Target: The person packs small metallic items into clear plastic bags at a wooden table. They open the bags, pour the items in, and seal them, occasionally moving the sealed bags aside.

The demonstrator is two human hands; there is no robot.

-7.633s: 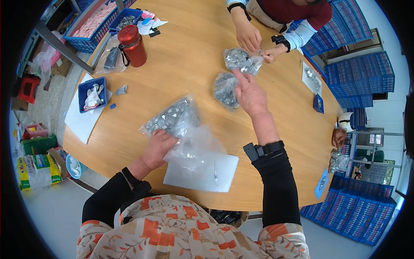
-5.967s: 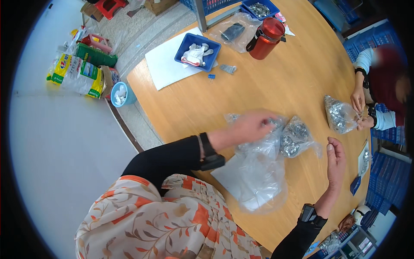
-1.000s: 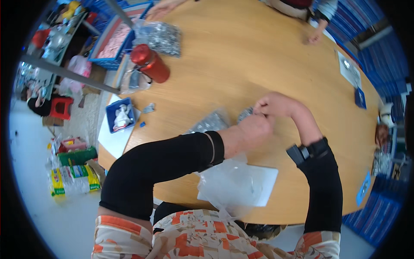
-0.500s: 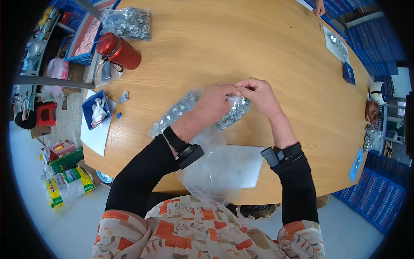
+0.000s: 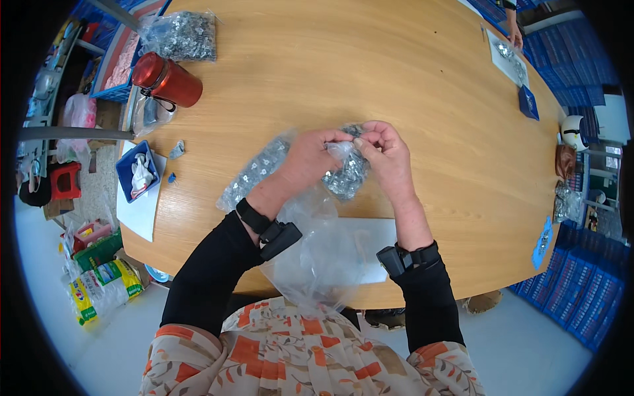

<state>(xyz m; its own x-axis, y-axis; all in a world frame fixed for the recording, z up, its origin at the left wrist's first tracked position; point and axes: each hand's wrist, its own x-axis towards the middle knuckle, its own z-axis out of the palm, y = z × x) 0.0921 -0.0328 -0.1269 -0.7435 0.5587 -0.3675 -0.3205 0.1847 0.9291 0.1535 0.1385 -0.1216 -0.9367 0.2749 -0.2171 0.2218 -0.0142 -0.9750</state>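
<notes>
Both hands work close together over the middle of the table. Small silvery metal parts fill a clear plastic bag (image 5: 254, 173) that lies under and left of my left hand (image 5: 309, 158). A second bulge of metal parts in clear plastic (image 5: 346, 179) shows between the hands; whether it belongs to the same bag I cannot tell. My left hand is closed, pinching the plastic with its fingertips. My right hand (image 5: 388, 157) pinches the plastic's upper edge, thumb against fingers. Below them spreads loose, see-through plastic film (image 5: 304, 254), partly over a white sheet (image 5: 376, 247).
At the far left stand a red flask (image 5: 177, 82) and another bag of metal parts (image 5: 181, 36). A blue bin (image 5: 122, 173) with white cloth is nearer. Another person's hand (image 5: 514, 36) is at the far right, by a small blue tray (image 5: 528, 103).
My hands and the plastic between them have shifted slightly left in the picture. The right-hand bulge of metal parts now hangs more upright. The other person's hand has come nearer the parts.
</notes>
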